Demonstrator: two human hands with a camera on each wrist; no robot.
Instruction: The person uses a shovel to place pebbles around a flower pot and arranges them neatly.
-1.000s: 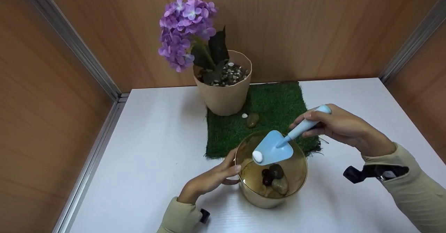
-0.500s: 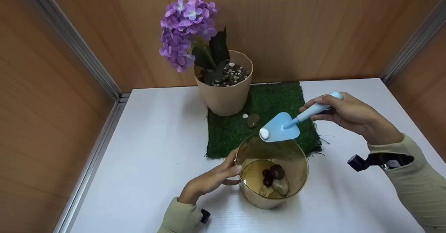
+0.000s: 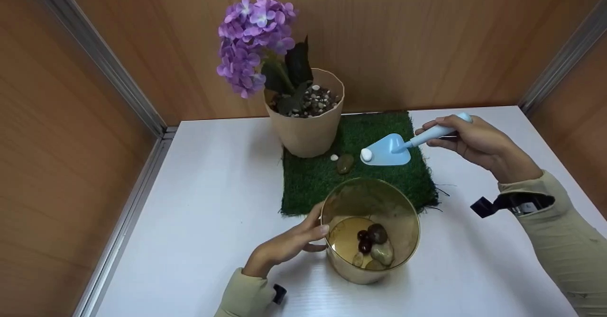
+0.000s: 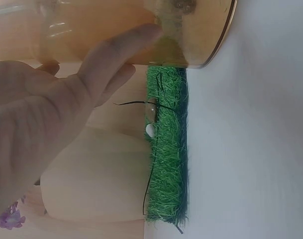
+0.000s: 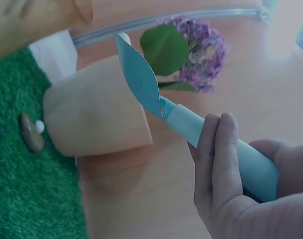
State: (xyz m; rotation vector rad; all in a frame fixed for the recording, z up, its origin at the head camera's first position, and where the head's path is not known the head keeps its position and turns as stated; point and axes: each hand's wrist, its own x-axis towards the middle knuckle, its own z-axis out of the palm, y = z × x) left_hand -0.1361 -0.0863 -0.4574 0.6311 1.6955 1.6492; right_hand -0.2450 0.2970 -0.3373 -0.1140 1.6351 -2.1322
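Note:
My right hand grips the handle of a light blue toy trowel, held above the grass mat. A white pebble lies at the tip of its blade. In the right wrist view the trowel appears edge-on, fingers wrapped round the handle. My left hand holds the left side of a see-through amber bowl, thumb at the rim. Several stones, dark and pale, lie on the bowl's bottom. In the left wrist view, fingers lie along the wall of the amber bowl.
A beige pot with a purple flower and small gravel stands on the green grass mat. Beside it lie a brown stone and a small white pebble. Wooden panels enclose the white table.
My right hand has carried the trowel, with the white pebble on it, from over the bowl back and slightly right, over the mat. My left hand and the bowl stay put.

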